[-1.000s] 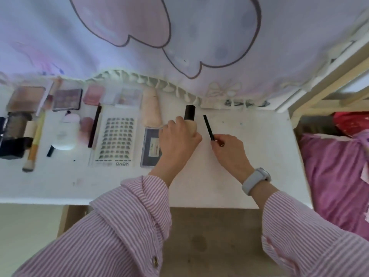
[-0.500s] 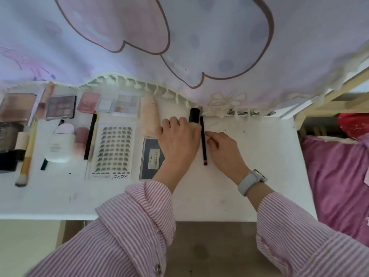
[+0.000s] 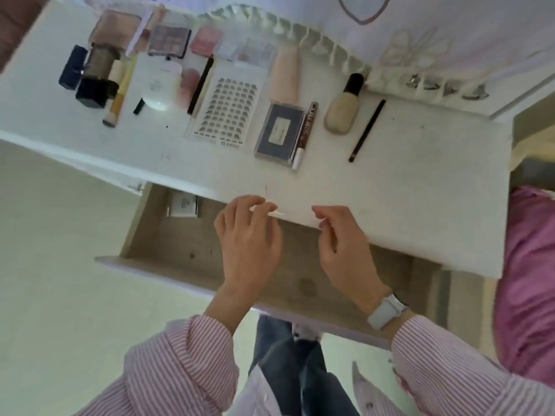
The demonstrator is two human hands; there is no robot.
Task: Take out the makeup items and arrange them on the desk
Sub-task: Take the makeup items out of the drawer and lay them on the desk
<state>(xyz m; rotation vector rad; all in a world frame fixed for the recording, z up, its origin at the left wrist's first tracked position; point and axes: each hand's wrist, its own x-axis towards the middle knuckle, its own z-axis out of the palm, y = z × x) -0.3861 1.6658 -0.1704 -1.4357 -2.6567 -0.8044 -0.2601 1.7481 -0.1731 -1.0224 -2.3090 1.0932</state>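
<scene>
Both hands hover over the open drawer (image 3: 270, 265) at the counter (image 3: 405, 205) edge: the left hand (image 3: 247, 235) and right hand (image 3: 345, 244) are relaxed, empty. At 10 o'clock in the drawer, 1 small box (image 3: 182, 206) remains. Arranged makeup lies at 12 o'clock. Reaching for the box is judged next.

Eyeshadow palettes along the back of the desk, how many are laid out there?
4, all in the back row: a tan palette far left, a dark-framed palette, a pink palette, then a clear pale palette. The curtain may hide others.
</scene>
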